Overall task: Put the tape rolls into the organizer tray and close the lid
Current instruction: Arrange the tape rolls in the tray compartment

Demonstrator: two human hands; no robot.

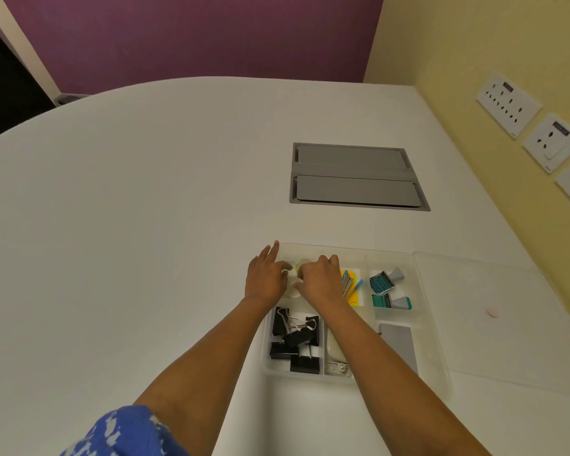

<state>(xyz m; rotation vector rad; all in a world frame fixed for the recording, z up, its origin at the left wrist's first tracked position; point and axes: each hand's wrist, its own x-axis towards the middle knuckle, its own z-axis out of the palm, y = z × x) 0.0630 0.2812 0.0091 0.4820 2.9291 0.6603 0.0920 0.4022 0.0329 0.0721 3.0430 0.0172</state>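
Nothing here reads clearly: the dark labels on the wall sockets and the raised characters on the teal stamps are too blurred.

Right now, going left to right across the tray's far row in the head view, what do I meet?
left hand → tape rolls → right hand → sticky notes → teal stamps → open lid, lying flat beside the organizer tray.

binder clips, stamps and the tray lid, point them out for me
binder clips (295,339), head view, on a black clip body in the pile
stamps (383,284), head view, on the teal face of the upper stamp
lid (494,311), head view, on its clear flat panel right of the tray
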